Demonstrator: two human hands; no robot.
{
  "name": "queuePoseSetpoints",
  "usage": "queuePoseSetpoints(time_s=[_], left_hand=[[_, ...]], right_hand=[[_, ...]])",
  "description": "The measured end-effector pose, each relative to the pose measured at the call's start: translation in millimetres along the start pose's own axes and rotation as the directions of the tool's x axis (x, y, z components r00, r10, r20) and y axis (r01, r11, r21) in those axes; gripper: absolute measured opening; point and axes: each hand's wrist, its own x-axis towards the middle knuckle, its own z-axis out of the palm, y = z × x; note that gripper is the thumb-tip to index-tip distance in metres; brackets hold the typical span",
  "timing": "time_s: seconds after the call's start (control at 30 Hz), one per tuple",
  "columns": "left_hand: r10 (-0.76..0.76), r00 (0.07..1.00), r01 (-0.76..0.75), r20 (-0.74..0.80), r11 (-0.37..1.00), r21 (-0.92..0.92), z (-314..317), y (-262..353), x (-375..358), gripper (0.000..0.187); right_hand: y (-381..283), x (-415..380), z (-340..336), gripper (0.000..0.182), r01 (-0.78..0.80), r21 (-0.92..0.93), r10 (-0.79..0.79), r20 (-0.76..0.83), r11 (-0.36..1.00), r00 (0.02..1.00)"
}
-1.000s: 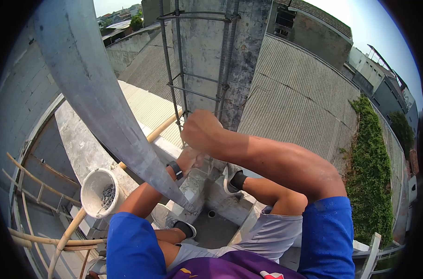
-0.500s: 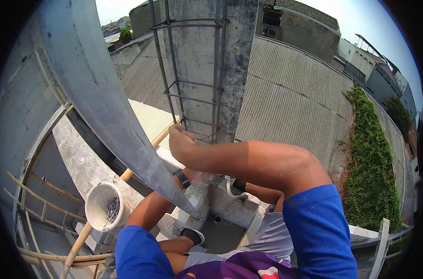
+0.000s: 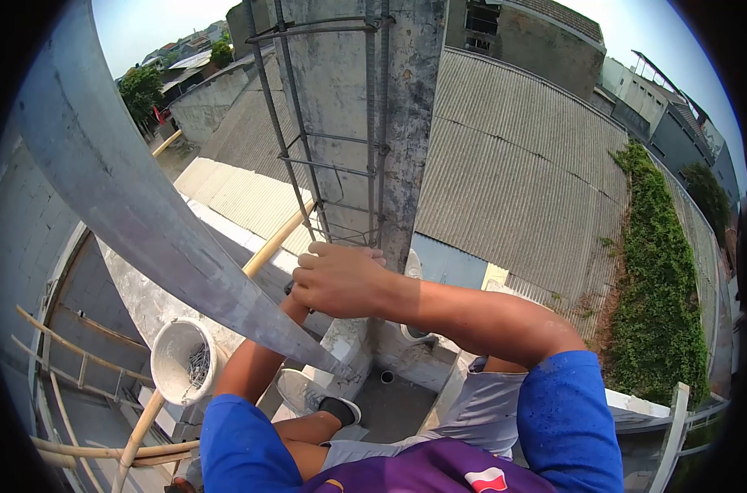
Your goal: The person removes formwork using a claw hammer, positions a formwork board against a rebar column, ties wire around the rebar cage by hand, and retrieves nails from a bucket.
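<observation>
My right hand (image 3: 334, 279) is closed at the foot of the rebar cage (image 3: 375, 148), with its back towards me and its fingers curled over. What lies inside its grip is hidden. My left forearm (image 3: 254, 361) rises to the same spot, a dark band at its wrist. Behind the right hand, my left hand is almost wholly covered, so its fingers cannot be made out. The cage has upright steel bars tied with thin crosswise hoops, standing against a grey concrete column (image 3: 332, 90).
A long grey metal strip (image 3: 176, 230) slants across my left side, its lower end near my feet. A white bucket (image 3: 164, 361) of nails or wire pieces stands on a ledge. Bamboo poles (image 3: 135, 435) run at lower left. Below lie corrugated roofs (image 3: 513, 172).
My right hand has come down and turned so its back shows, and its elbow has dropped. The left hand is now more covered. The view has shifted slightly.
</observation>
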Motion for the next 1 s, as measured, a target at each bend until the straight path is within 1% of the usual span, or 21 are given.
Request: queuePoseSetpoints(time_s=[0.03, 0.1, 0.13, 0.2, 0.23, 0.27, 0.3, 0.37, 0.4, 0.5, 0.53, 0.63, 0.7, 0.77, 0.8, 0.83, 0.87, 0.9, 0.93, 0.97, 1.0], left_hand=[[0.039, 0.999, -0.04, 0.031, 0.999, 0.032, 2, -6, -1, 0.029], [0.034, 0.997, -0.037, 0.066, 0.999, 0.035, 1, -8, 0, 0.028], [-0.144, 0.989, 0.146, 0.029, 0.937, -0.317, 5, -9, -1, 0.026], [-0.186, 0.981, 0.175, -0.059, 0.973, -0.151, -8, 18, 0, 0.017], [-0.197, 0.975, 0.191, -0.102, 0.979, -0.065, -13, 27, 1, 0.013], [0.019, 0.99, 0.009, -0.138, 0.981, 0.195, -19, 24, -5, 0.012], [0.134, 0.986, -0.102, -0.096, 0.955, 0.278, -22, 23, -10, 0.011], [0.348, 0.937, -0.321, 0.017, 0.844, 0.429, -33, 32, -13, 0.012], [0.486, 0.871, -0.388, -0.07, 0.769, 0.509, -32, 40, -9, 0.016], [0.509, 0.837, -0.232, -0.202, 0.664, 0.711, -41, 52, 0, 0.019], [0.447, 0.872, -0.149, -0.201, 0.632, 0.76, -43, 55, 2, 0.02], [0.327, 0.931, -0.086, -0.162, 0.627, 0.774, -41, 31, -7, 0.016], [0.209, 0.95, -0.017, -0.231, 0.775, 0.632, -33, 28, -13, 0.012], [0.128, 0.936, 0.023, -0.327, 0.907, 0.421, -17, 17, -17, 0.015], [0.152, 0.925, -0.036, -0.348, 0.948, 0.316, -7, -1, -18, 0.02], [-0.072, 0.946, 0.091, -0.315, 0.995, 0.046, 3, -11, -20, 0.022], [-0.276, 0.935, 0.229, -0.22, 0.949, -0.219, 13, -17, -24, 0.025], [-0.436, 0.897, 0.36, -0.075, 0.818, -0.449, 20, -17, -23, 0.027], [-0.53, 0.835, 0.48, 0.147, 0.572, -0.665, 20, -3, -22, 0.031], [-0.528, 0.828, 0.486, 0.19, 0.507, -0.712, 25, -2, -24, 0.031], [-0.521, 0.822, 0.489, 0.23, 0.436, -0.755, 32, -5, -25, 0.03]], right_hand=[[0, -14, -3, 0.014, -0.097, 0.077, 0.108, -0.148, 0.992, 0.983], [-4, -44, -8, 0.016, -0.243, 0.272, 0.339, -0.397, 0.931, 0.853], [-8, -56, -3, 0.019, -0.415, 0.382, 0.549, -0.374, 0.826, 0.747], [-17, -79, 21, 0.025, -0.667, 0.569, 0.873, -0.25, 0.482, 0.418], [-21, -86, 34, 0.027, -0.69, 0.62, 0.922, -0.165, 0.373, 0.351], [-24, -93, 48, 0.028, -0.704, 0.66, 0.956, -0.077, 0.261, 0.283], [-27, -99, 59, 0.03, -0.71, 0.688, 0.976, 0.015, 0.148, 0.217], [-32, -101, 81, 0.032, -0.673, 0.716, 0.965, -0.003, 0.186, 0.264], [-34, -102, 89, 0.033, -0.652, 0.73, 0.958, -0.011, 0.204, 0.288], [-33, -95, 68, 0.034, -0.611, 0.791, 0.923, 0.263, -0.038, 0.283], [-36, -99, 68, 0.033, -0.628, 0.778, 0.927, 0.251, -0.022, 0.278], [-35, -113, 59, 0.032, -0.663, 0.745, 0.936, 0.178, 0.074, 0.304], [-34, -118, 31, 0.031, -0.657, 0.735, 0.932, 0.096, 0.171, 0.349], [-23, -110, -2, 0.033, -0.614, 0.78, 0.924, 0.138, 0.12, 0.356], [-14, -102, -15, 0.033, -0.592, 0.801, 0.908, 0.177, 0.092, 0.38], [-7, -93, -31, 0.034, -0.569, 0.82, 0.889, 0.215, 0.061, 0.405], [-3, -71, -55, 0.034, -0.596, 0.802, 0.89, 0.242, 0.042, 0.387], [6, -57, -56, 0.034, -0.594, 0.804, 0.862, 0.279, 0.031, 0.422], [15, -45, -56, 0.034, -0.594, 0.804, 0.833, 0.315, 0.02, 0.455], [19, -35, -55, 0.034, -0.595, 0.804, 0.801, 0.352, 0.007, 0.485], [22, -27, -52, 0.036, -0.628, 0.776, 0.802, 0.338, 0.059, 0.493]])
